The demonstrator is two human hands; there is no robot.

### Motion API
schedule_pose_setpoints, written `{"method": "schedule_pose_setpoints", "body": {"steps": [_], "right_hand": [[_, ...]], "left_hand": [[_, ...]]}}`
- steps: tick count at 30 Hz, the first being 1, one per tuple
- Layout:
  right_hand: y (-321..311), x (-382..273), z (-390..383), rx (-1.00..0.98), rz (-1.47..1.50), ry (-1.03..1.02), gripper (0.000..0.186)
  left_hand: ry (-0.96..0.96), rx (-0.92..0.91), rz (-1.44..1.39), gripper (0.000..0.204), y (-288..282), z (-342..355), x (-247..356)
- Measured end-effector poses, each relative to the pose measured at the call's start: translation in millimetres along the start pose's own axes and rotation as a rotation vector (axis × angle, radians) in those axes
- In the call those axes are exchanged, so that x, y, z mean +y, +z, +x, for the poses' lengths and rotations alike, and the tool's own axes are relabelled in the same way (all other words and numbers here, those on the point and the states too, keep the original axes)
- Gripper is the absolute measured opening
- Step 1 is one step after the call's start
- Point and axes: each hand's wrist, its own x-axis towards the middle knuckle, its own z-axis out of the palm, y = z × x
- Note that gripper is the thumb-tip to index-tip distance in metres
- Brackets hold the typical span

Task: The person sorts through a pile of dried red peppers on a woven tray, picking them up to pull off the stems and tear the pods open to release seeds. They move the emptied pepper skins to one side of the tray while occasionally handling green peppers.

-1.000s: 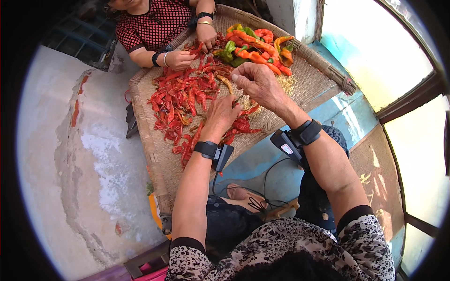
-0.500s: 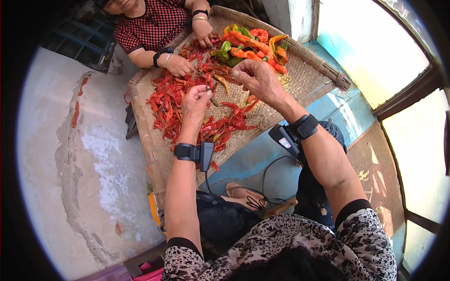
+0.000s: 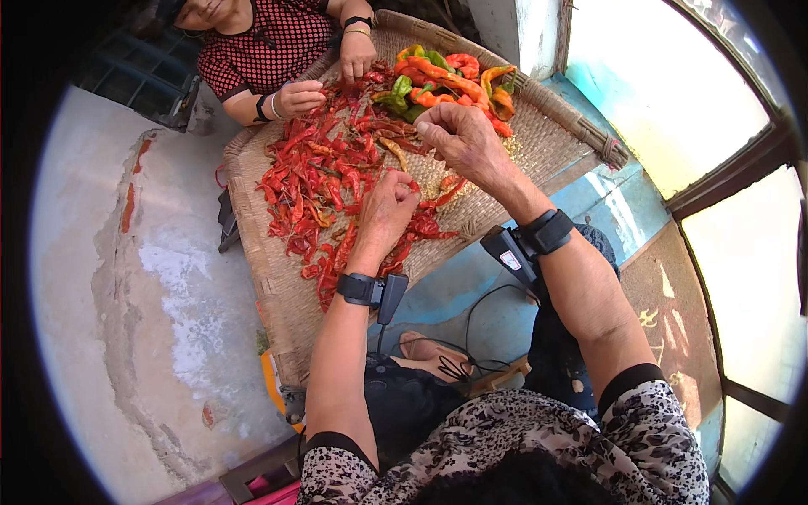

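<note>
Many dried red peppers (image 3: 295, 189) lay on a woven tray (image 3: 286, 332), spread from near its left corner toward its near edge. The step in hand appeared to be sorting through these peppers piece by piece; the next move, by judgement, called for a light fingertip pinch on one pod, without crushing its neighbours. At the tray's far edge, a co-worker's hands (image 3: 299, 98) were placed at the far side of the pile. Next toward the right, the left hand (image 3: 389, 206) was positioned over the near side of the pile, fingers curled; red showed at its fingertips, but whether they were clamped on a pod could not be told. One yellowish pepper (image 3: 392, 152) lay just beyond that hand. The right hand (image 3: 463, 139) was raised in front of the fresh peppers (image 3: 454, 77), thumb and forefinger drawn close; whether they met or pinched anything could not be told.
</note>
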Motion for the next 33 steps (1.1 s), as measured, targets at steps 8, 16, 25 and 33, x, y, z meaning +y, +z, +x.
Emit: {"method": "schedule_pose_setpoints", "body": {"steps": [8,16,25,33], "right_hand": [[-16.8,3.1,4.0,0.081,-0.018,0.001,0.019],[-11.6,-0.4,0.0,0.061,-0.056,-0.055,0.017],[-10.9,-6.7,-0.9,0.032,-0.117,-0.027,0.018],[0.1,-1.8,-12.6,-0.34,-0.395,0.037,0.026]], "left_hand": [[0.018,0.472,0.338,0.047,-45.8,22.5,14.8],[0.219,-0.029,0.467,0.032,43.7,18.7,25.9],[0.161,0.092,0.081,0.019,39.1,20.0,18.2],[0.051,0.231,-1.144,0.03,10.0,6.9,25.9]]}}
